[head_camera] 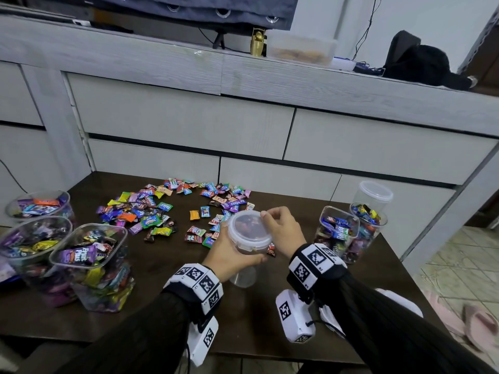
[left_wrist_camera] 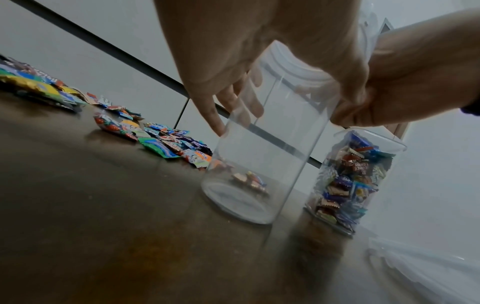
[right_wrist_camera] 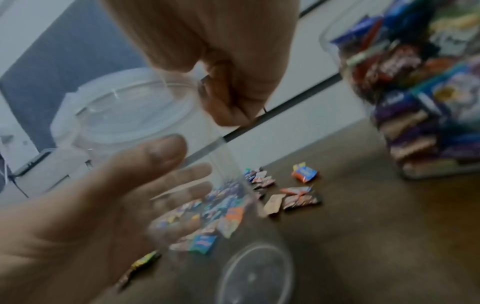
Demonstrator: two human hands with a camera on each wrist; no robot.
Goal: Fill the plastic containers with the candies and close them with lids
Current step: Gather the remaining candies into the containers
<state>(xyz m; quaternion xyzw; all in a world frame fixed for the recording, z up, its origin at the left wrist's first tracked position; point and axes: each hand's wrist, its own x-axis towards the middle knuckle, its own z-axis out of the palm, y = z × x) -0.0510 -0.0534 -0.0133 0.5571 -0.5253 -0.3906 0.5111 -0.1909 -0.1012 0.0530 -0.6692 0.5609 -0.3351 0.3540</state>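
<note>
Both hands on one empty lidded jar, left hand wrapped around it, right hand pinching its lid; five filled containers nearby

Wore black ribbed sleeves and white wristbands printed with black square markers, white camera housings beneath.

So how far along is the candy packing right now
Five tubs hold candy but have no lids: three on the left and two on the right. In hand, the left hand grips an empty round jar while the right hand pinches its lid, likely taking it off. Left to do: the loose candies, another lidded empty jar, and all the lids.
</note>
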